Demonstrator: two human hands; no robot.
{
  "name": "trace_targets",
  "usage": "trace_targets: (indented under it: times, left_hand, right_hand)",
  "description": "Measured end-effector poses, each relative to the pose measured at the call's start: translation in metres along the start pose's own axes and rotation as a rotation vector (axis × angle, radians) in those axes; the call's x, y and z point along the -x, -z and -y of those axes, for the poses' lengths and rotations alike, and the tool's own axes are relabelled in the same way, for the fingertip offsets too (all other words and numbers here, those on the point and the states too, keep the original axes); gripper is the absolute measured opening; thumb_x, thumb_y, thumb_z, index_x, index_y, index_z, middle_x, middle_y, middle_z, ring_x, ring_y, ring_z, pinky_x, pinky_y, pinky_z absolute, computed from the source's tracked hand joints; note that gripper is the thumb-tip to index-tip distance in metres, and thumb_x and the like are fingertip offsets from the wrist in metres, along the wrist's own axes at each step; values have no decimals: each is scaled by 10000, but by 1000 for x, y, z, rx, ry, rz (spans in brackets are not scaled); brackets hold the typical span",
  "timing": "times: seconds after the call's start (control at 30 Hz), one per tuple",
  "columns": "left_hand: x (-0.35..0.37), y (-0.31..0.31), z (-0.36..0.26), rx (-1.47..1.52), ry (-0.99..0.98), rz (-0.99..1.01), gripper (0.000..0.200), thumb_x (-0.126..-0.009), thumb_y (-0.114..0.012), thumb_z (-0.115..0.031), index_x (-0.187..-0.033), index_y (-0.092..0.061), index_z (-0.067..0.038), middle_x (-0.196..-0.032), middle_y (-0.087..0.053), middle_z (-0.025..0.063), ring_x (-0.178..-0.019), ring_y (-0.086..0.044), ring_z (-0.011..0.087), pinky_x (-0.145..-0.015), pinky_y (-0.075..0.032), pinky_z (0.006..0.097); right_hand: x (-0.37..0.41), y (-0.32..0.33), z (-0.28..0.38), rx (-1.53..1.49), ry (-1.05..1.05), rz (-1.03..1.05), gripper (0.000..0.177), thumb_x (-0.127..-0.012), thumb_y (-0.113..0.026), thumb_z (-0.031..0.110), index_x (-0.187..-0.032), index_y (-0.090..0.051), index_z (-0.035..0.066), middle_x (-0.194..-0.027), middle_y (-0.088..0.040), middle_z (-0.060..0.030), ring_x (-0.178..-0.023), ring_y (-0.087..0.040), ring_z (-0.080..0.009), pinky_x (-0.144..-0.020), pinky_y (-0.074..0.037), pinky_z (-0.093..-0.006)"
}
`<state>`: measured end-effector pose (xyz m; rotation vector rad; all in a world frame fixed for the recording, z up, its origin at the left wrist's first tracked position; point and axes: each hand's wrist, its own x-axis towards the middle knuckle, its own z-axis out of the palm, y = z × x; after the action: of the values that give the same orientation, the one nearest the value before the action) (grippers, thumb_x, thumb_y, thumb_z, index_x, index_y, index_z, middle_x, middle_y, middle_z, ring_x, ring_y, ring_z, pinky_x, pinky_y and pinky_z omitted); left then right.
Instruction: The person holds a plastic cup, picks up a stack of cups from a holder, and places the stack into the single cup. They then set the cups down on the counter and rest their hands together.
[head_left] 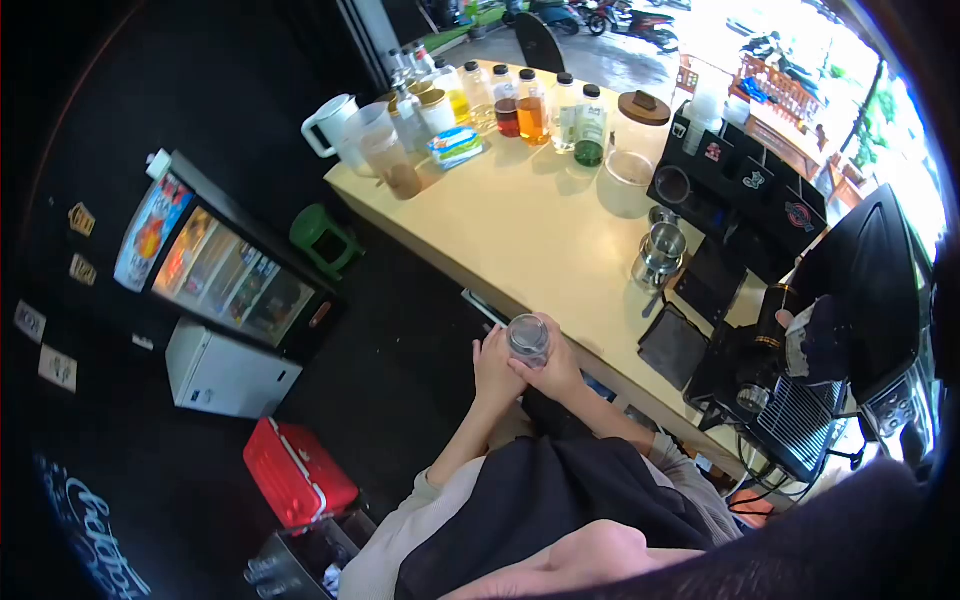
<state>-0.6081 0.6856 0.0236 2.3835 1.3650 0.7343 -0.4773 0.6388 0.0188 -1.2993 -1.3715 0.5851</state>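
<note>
Close to my body, at the counter's near edge, a clear glass (pixel 528 335) is held with its round rim facing up. My right hand (pixel 557 372) wraps around its right side, the thumb across the front. On the other side my left hand (pixel 494 372) presses against the glass, its fingers partly hidden behind it. The wooden counter (pixel 500 235) lies just beyond both hands. I cannot make out any contents in the glass.
Bottles of coloured liquid (pixel 532 112), a pitcher (pixel 335 130) and a wipes pack (pixel 456 146) stand at the counter's far end. Metal cups (pixel 660 250) and an espresso machine (pixel 790 350) are right. A display fridge (pixel 235 265), green stool (pixel 326 242) and red cooler box (pixel 298 470) stand left.
</note>
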Motion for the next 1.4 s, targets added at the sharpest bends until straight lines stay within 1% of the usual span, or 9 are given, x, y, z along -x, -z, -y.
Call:
trace_targets:
  times: [0.1,0.2,0.33,0.43,0.5,0.73,1.2,1.33,1.4]
  left_hand:
    - [-52,6,3,309,96,131,677,-692,-780,-459,-1237,-592,-103,-1154,-655,149,-1104,-625,346,-913,-505,466]
    - [-102,3,16,233,-20,115,647,-692,-783,-429,-1227,-591,-121,-1090,-672,135,-982,-666,344,-787,-548,401]
    - [-159,-6,38,287,-124,106,638,-694,-785,-421,-1226,-592,-126,-1112,-668,140,-1027,-655,342,-829,-537,420]
    - [-192,-12,47,270,-129,143,653,-687,-794,-410,-1227,-586,-107,-1113,-667,151,-1038,-648,351,-847,-528,429]
    - [-212,-12,47,330,-300,105,705,-679,-791,-479,-1145,-563,-2,-1014,-659,189,-927,-653,384,-775,-529,469]
    - [-246,-29,34,358,-439,210,700,-686,-788,-477,-1143,-567,7,-1007,-661,192,-917,-656,381,-772,-528,464]
    - [-303,-68,-13,345,-622,355,690,-695,-753,-348,-1232,-543,32,-1080,-670,190,-1028,-648,330,-873,-475,453]
    - [-313,-72,-31,325,-633,329,709,-689,-758,-365,-1241,-543,26,-1103,-665,191,-1023,-649,331,-889,-469,452]
    - [-321,-76,-40,260,-574,489,798,-690,-774,-434,-1293,-516,21,-1127,-660,191,-1029,-649,327,-903,-464,451]
  right_hand:
    - [-37,-6,-16,107,-14,-88,860,-760,-824,254,-1412,-326,-4,-1268,-554,-178,-1203,-563,-267,-1014,-450,-371]
    - [-77,-9,-20,154,-40,-181,869,-756,-826,264,-1414,-324,0,-1261,-567,-184,-1197,-574,-283,-1008,-458,-380]
    - [-129,-11,-18,107,-55,-267,870,-730,-831,342,-1378,-378,-20,-1293,-526,-225,-1199,-552,-368,-991,-467,-413]
    - [-156,-11,-12,143,-122,-304,883,-726,-832,345,-1391,-370,-8,-1307,-517,-226,-1211,-542,-372,-990,-465,-421]
    - [-166,-12,-25,198,-120,-363,892,-725,-831,347,-1400,-363,-2,-1305,-518,-225,-1209,-542,-373,-992,-461,-428]
    - [-177,0,-41,349,-169,-513,926,-720,-827,352,-1426,-337,7,-1295,-519,-230,-1194,-543,-385,-1000,-444,-449]
    - [-195,44,-58,436,-157,-788,844,-758,-817,285,-1355,-328,-55,-1210,-565,-250,-1133,-587,-382,-949,-473,-431]
    - [-203,67,-51,526,-167,-772,829,-759,-813,319,-1329,-352,-69,-1171,-581,-266,-1078,-601,-421,-898,-485,-451]
    - [-209,83,-50,570,-144,-773,821,-757,-814,308,-1327,-355,-63,-1162,-582,-262,-1069,-602,-422,-884,-489,-454]
